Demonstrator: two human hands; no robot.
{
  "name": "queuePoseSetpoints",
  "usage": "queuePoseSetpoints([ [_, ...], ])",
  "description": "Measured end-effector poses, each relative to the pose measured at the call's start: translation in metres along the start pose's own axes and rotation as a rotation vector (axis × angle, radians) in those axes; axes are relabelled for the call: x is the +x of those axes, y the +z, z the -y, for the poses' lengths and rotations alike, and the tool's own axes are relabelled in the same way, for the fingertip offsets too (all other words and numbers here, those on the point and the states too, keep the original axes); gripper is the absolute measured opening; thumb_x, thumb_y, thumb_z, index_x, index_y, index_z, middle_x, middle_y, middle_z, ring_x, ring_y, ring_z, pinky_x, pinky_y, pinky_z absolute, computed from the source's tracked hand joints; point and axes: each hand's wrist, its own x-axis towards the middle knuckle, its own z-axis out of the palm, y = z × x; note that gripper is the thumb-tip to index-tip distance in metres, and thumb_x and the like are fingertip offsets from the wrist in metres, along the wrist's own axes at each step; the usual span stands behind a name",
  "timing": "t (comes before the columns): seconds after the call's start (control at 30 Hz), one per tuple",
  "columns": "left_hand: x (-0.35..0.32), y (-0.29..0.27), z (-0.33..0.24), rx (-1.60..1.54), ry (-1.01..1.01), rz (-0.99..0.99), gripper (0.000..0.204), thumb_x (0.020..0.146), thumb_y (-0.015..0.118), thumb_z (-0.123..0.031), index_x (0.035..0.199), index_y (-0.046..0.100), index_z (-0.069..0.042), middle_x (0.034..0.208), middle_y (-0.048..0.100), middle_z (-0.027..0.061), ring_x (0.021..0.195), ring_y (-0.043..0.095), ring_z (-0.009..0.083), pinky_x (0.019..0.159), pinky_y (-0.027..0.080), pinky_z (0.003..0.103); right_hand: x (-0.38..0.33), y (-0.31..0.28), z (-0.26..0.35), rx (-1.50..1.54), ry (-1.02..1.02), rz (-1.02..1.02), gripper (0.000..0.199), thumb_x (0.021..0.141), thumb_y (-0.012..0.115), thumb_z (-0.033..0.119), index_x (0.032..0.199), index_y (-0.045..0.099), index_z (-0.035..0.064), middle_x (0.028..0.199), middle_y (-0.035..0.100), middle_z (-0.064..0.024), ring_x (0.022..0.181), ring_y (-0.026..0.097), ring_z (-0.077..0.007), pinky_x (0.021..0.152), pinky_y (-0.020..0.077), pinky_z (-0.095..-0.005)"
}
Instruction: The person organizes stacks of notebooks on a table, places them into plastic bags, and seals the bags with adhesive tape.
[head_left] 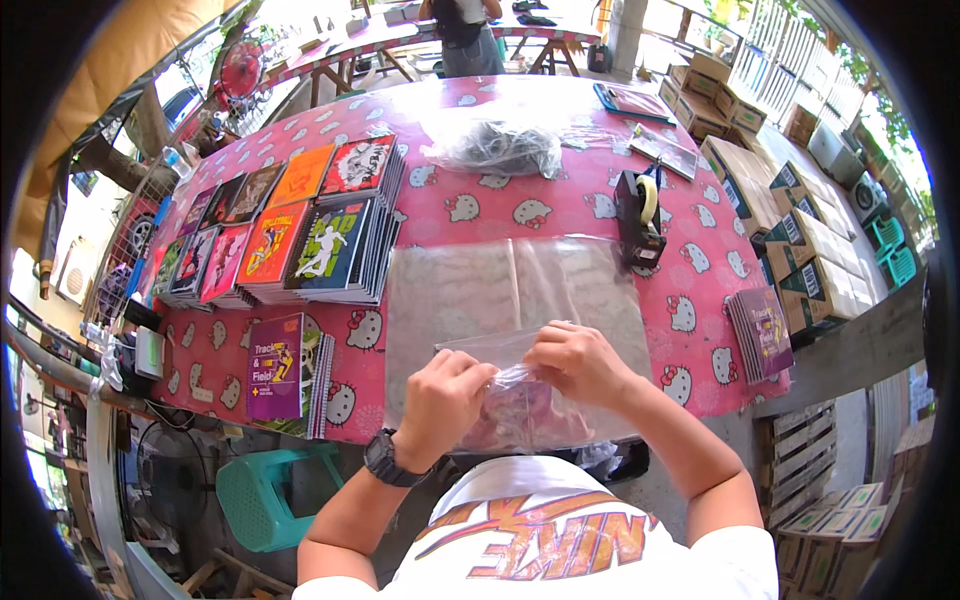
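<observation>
hands just apart, both in a pinch | forearms angled inward | elbows bent

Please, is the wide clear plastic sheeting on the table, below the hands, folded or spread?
Spread: the wide clear plastic sheeting lies broadly flat across the pink patterned tablecloth. Whether it has several layers, I cannot tell.

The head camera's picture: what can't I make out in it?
All in the head view:
- Clear bag: whether its mouth is open; glare, the left hand and the right hand obscure it.
- Dark bundle: what it is; crumpled shiny plastic veils it.
- Lower books: their covers, under the top ones.
- Far person: head cut off by the top edge.
</observation>
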Motion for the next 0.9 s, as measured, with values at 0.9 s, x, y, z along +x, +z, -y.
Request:
queuePoseSetpoints([
  [0.9, -0.054, 0.087, 0.027, -0.192, -0.117, 0.139, 0.006, 0.068, 0.066, -0.007, 0.07, 0.061, -0.008, 0.07, 0.058, 0.0057, 0.07, 0.057, 0.0242, 0.062, 0.047, 0.033, -0.057, 0.095, -0.033, 0.046, 0.086, -0.021, 0.009, 0.068, 0.065, 0.008, 0.072, 0.056, 0.0076, 0.076, 0.054, -0.0073, 0.077, 0.055, -0.0249, 0.067, 0.0465, -0.0357],
])
